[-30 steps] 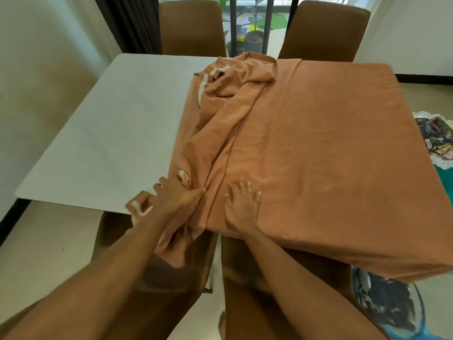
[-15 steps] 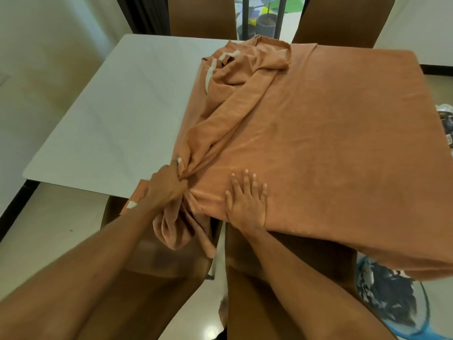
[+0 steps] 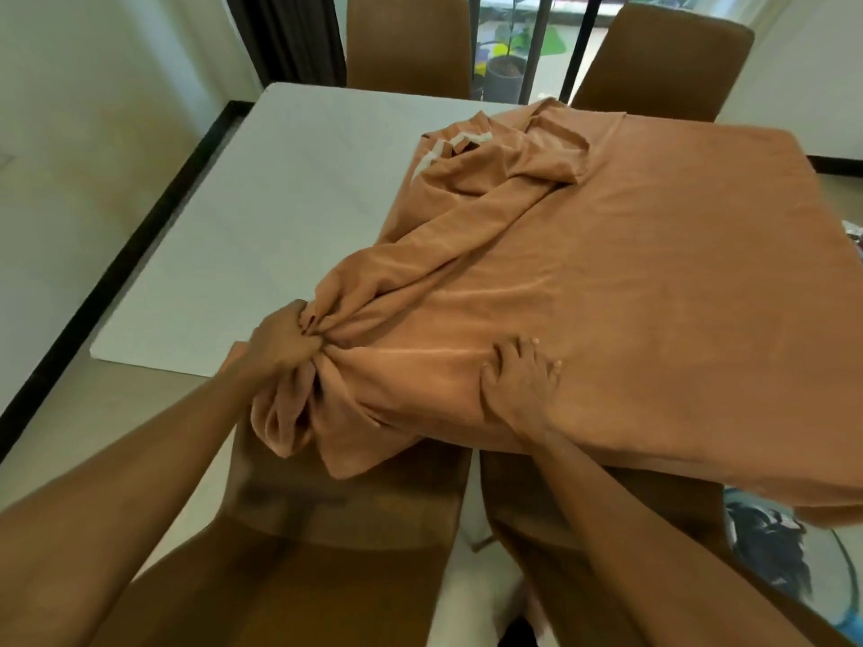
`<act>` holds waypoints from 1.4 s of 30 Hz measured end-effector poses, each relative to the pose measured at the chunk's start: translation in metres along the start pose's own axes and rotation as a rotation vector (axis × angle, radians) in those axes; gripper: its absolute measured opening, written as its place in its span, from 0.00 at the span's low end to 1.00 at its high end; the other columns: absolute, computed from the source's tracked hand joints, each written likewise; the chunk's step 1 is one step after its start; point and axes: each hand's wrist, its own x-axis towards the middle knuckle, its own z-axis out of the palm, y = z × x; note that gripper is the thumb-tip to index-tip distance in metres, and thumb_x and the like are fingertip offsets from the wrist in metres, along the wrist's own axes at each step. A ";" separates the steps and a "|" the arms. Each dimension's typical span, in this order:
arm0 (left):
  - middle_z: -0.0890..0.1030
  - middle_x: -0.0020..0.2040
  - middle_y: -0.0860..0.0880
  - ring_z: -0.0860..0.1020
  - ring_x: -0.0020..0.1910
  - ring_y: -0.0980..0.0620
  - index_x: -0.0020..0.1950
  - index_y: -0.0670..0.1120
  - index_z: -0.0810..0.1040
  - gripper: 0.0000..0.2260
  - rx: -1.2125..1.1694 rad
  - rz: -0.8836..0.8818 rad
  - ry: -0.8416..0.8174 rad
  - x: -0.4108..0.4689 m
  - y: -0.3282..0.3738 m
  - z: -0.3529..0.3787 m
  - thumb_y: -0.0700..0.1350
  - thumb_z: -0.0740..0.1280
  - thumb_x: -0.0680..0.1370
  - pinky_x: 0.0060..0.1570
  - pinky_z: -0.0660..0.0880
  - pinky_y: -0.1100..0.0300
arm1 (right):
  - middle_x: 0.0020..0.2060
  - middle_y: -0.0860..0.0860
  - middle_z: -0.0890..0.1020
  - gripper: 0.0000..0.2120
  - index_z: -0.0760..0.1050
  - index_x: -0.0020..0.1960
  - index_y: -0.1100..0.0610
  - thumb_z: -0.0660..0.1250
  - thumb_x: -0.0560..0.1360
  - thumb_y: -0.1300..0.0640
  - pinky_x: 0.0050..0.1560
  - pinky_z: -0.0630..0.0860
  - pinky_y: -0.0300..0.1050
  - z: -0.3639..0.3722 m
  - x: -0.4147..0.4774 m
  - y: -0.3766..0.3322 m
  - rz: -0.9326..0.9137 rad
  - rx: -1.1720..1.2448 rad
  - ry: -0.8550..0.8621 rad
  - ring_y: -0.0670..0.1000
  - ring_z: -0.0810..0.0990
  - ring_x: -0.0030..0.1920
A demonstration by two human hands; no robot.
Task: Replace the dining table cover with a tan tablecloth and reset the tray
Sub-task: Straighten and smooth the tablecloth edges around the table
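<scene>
**Desk:** Where is the cloth on your feed?

**Operator:** I see the tan tablecloth [image 3: 630, 282] over the right part of the white dining table [image 3: 280, 217]. It lies flat there and drapes over the near edge. Its left side is rumpled into a ridge of folds that runs from the far edge diagonally towards me. The white tabletop shows to the left of that ridge.

**Desk:** And the hands?

**Operator:** The left hand [image 3: 285, 340] has its fingers curled tight round a gathered bunch of the tablecloth at the near edge. A loose clump of cloth hangs below the fist, over the near left chair [image 3: 327, 553]. The right hand [image 3: 518, 385] lies on top of the cloth just beside the near edge, with its fingers spread, pressing down and holding nothing. The two hands are near each other but apart.

**Desk:** Anything else around?

**Operator:** I can see the near right chair [image 3: 583, 553] under my right arm. There are two brown chairs [image 3: 406, 39] at the far side and a potted plant [image 3: 504, 72] behind the glass.
</scene>
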 end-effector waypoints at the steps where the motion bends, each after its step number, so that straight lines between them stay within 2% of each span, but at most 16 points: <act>1: 0.79 0.48 0.53 0.77 0.44 0.52 0.54 0.52 0.74 0.15 -0.060 -0.014 -0.063 -0.002 -0.004 0.002 0.53 0.72 0.71 0.40 0.71 0.57 | 0.73 0.55 0.67 0.20 0.72 0.67 0.50 0.58 0.79 0.44 0.76 0.52 0.68 0.004 0.003 -0.021 -0.024 0.005 0.001 0.59 0.62 0.76; 4: 0.80 0.57 0.52 0.79 0.53 0.49 0.66 0.49 0.74 0.32 -0.339 -0.154 -0.188 0.000 -0.023 -0.001 0.58 0.80 0.66 0.53 0.76 0.53 | 0.70 0.55 0.71 0.19 0.73 0.66 0.50 0.60 0.79 0.45 0.76 0.52 0.68 0.031 0.014 -0.094 -0.109 0.101 -0.018 0.59 0.67 0.72; 6: 0.82 0.57 0.50 0.81 0.54 0.49 0.65 0.48 0.78 0.31 -0.553 -0.278 -0.255 0.008 -0.036 -0.008 0.54 0.81 0.65 0.52 0.77 0.56 | 0.76 0.54 0.66 0.22 0.69 0.72 0.48 0.58 0.81 0.43 0.76 0.45 0.69 0.053 0.017 -0.127 -0.102 0.172 -0.040 0.58 0.61 0.77; 8: 0.83 0.54 0.50 0.82 0.52 0.49 0.61 0.48 0.80 0.25 -0.628 -0.315 -0.264 0.017 -0.045 -0.013 0.50 0.80 0.67 0.48 0.77 0.59 | 0.81 0.51 0.55 0.26 0.61 0.77 0.47 0.52 0.82 0.39 0.76 0.39 0.67 0.072 0.014 -0.131 -0.098 0.079 -0.028 0.56 0.50 0.81; 12: 0.83 0.49 0.51 0.81 0.50 0.50 0.55 0.51 0.79 0.17 -0.514 -0.226 -0.145 0.038 -0.064 -0.033 0.48 0.77 0.68 0.50 0.79 0.54 | 0.82 0.49 0.49 0.31 0.49 0.81 0.42 0.40 0.81 0.33 0.79 0.41 0.63 0.082 0.004 -0.116 -0.126 -0.125 0.048 0.53 0.46 0.82; 17: 0.81 0.45 0.51 0.78 0.44 0.47 0.49 0.51 0.77 0.13 -0.277 -0.228 0.075 0.057 -0.108 -0.073 0.51 0.76 0.68 0.44 0.74 0.56 | 0.82 0.50 0.51 0.32 0.49 0.81 0.40 0.39 0.80 0.31 0.79 0.41 0.61 0.080 0.006 -0.114 -0.071 -0.155 0.054 0.53 0.47 0.82; 21: 0.78 0.45 0.50 0.75 0.43 0.44 0.50 0.51 0.74 0.10 -0.141 -0.209 0.268 0.053 -0.142 -0.094 0.42 0.67 0.71 0.43 0.70 0.53 | 0.82 0.50 0.50 0.32 0.48 0.81 0.41 0.38 0.80 0.31 0.79 0.41 0.62 0.080 0.004 -0.115 -0.070 -0.155 0.053 0.53 0.46 0.82; 23: 0.80 0.49 0.45 0.77 0.46 0.41 0.54 0.48 0.75 0.12 -0.082 -0.229 0.316 0.048 -0.152 -0.098 0.40 0.66 0.72 0.45 0.73 0.49 | 0.82 0.50 0.49 0.31 0.47 0.81 0.40 0.39 0.80 0.32 0.79 0.41 0.62 0.078 0.003 -0.116 -0.062 -0.154 0.044 0.53 0.44 0.82; 25: 0.78 0.58 0.40 0.76 0.55 0.36 0.63 0.45 0.75 0.18 0.060 -0.264 0.333 0.043 -0.158 -0.098 0.40 0.67 0.73 0.53 0.75 0.43 | 0.82 0.50 0.49 0.30 0.49 0.81 0.41 0.43 0.81 0.33 0.78 0.39 0.63 0.077 0.003 -0.120 -0.046 -0.123 0.024 0.53 0.44 0.82; 27: 0.75 0.64 0.38 0.73 0.62 0.35 0.69 0.45 0.72 0.23 0.180 -0.298 0.353 0.037 -0.157 -0.095 0.42 0.69 0.74 0.61 0.71 0.38 | 0.81 0.53 0.54 0.28 0.58 0.79 0.45 0.50 0.82 0.36 0.78 0.40 0.66 0.075 0.006 -0.132 -0.010 -0.040 0.043 0.55 0.48 0.81; 29: 0.73 0.68 0.40 0.70 0.67 0.36 0.70 0.47 0.71 0.24 0.265 -0.209 0.406 0.032 -0.153 -0.089 0.44 0.69 0.74 0.68 0.63 0.36 | 0.78 0.55 0.61 0.25 0.65 0.74 0.49 0.56 0.81 0.40 0.77 0.43 0.68 0.074 0.012 -0.152 -0.006 0.034 0.085 0.57 0.55 0.80; 31: 0.72 0.68 0.42 0.68 0.70 0.39 0.71 0.48 0.70 0.25 0.303 -0.010 0.368 0.032 -0.150 -0.085 0.45 0.67 0.74 0.71 0.57 0.33 | 0.75 0.55 0.65 0.23 0.68 0.72 0.50 0.58 0.80 0.42 0.77 0.45 0.67 0.077 0.019 -0.176 -0.042 0.088 0.118 0.57 0.61 0.77; 34: 0.73 0.68 0.43 0.70 0.68 0.39 0.73 0.51 0.68 0.26 0.307 0.172 0.206 0.040 -0.141 -0.085 0.50 0.66 0.76 0.69 0.63 0.35 | 0.76 0.55 0.66 0.23 0.68 0.73 0.51 0.57 0.81 0.43 0.78 0.47 0.66 0.089 0.029 -0.213 -0.102 0.173 0.087 0.56 0.61 0.77; 38: 0.70 0.68 0.39 0.72 0.63 0.36 0.76 0.55 0.64 0.26 0.341 0.078 0.009 0.061 -0.140 -0.090 0.52 0.64 0.78 0.64 0.70 0.39 | 0.81 0.52 0.56 0.27 0.60 0.79 0.48 0.49 0.83 0.39 0.78 0.40 0.65 0.113 0.032 -0.226 -0.132 0.005 0.059 0.54 0.50 0.81; 40: 0.70 0.63 0.40 0.73 0.58 0.36 0.76 0.57 0.64 0.25 0.408 0.075 -0.061 0.074 -0.148 -0.098 0.50 0.63 0.78 0.61 0.71 0.41 | 0.81 0.51 0.55 0.28 0.57 0.79 0.45 0.46 0.82 0.36 0.79 0.40 0.64 0.119 0.031 -0.223 -0.126 -0.057 0.080 0.53 0.49 0.81; 42: 0.71 0.55 0.42 0.74 0.54 0.37 0.75 0.58 0.66 0.24 0.369 0.169 -0.091 0.087 -0.162 -0.108 0.47 0.61 0.79 0.53 0.74 0.46 | 0.82 0.50 0.53 0.29 0.54 0.79 0.42 0.44 0.82 0.34 0.79 0.41 0.63 0.121 0.033 -0.226 -0.103 -0.088 0.079 0.53 0.48 0.81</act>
